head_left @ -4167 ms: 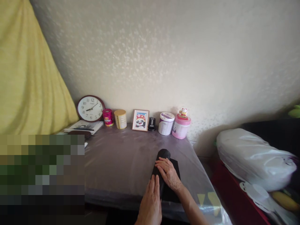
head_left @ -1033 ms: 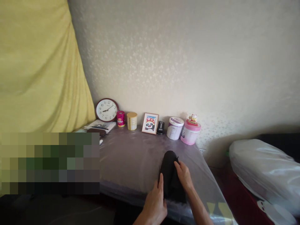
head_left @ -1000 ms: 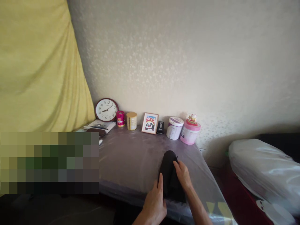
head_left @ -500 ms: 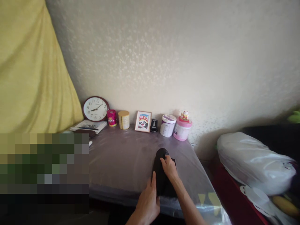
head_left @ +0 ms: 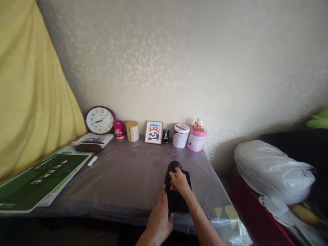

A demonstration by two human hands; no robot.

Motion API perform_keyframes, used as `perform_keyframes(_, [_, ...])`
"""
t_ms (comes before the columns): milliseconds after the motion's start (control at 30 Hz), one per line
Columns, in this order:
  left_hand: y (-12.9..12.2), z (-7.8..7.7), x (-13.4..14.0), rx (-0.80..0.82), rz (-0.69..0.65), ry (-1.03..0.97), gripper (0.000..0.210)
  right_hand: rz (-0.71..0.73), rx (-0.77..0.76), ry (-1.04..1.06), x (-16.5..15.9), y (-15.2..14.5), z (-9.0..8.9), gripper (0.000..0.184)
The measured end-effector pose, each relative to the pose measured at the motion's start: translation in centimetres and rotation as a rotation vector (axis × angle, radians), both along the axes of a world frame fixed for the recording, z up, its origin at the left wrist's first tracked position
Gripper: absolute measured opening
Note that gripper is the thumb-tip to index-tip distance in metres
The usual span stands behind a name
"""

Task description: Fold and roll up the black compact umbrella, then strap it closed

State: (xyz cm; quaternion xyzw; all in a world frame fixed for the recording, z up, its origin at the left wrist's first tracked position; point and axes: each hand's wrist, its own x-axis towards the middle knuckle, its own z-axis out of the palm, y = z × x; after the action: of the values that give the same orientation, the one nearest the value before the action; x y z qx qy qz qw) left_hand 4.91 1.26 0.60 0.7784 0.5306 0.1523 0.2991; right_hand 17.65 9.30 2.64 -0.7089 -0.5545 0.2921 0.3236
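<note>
A soft-looking black item [head_left: 173, 201] with a rounded far end lies near the table's front edge; its exact kind cannot be made out. To its right, a flat, square-cornered black part [head_left: 186, 177] shows, and whether the two are joined is unclear. My left hand [head_left: 160, 217] grips the near left side, thumb and fingers along its edge. My right hand [head_left: 179, 181] is on top, fingers bent and closed on the dark material near the far end. The fingertips of both hands are partly hidden.
Along the wall stand a clock [head_left: 100, 120], a magenta tin [head_left: 119, 130], a yellow-lidded can [head_left: 132, 132], a panda picture [head_left: 153, 132] and two tubs [head_left: 181, 136]. A green board [head_left: 46, 177], brown case [head_left: 88, 147] and white object [head_left: 92, 161] lie left. A white bag [head_left: 271, 174] sits right.
My right hand has shifted slightly left over the black item, with its fingers more curled. My left hand keeps its hold. The view has turned a little, and the table's left side shows now.
</note>
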Motion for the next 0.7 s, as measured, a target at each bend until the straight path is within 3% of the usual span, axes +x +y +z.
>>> perform_keyframes(167, [-0.2,-0.4,-0.3,0.042,-0.005,-0.129,0.099,-0.021,0.054,-0.275,-0.9,-0.7,0.6,0.029])
perform_keyframes(333, [-0.3,-0.3,-0.5,0.059,-0.01,-0.137,0.097,-0.064,0.025,-0.458,-1.7,-1.2,1.0,0.028])
perform_keyframes(700, [-0.5,-0.2,-0.7,0.116,-0.051,-0.133,0.087,-0.067,-0.012,-0.41,-2.3,-1.0,1.4,0.025])
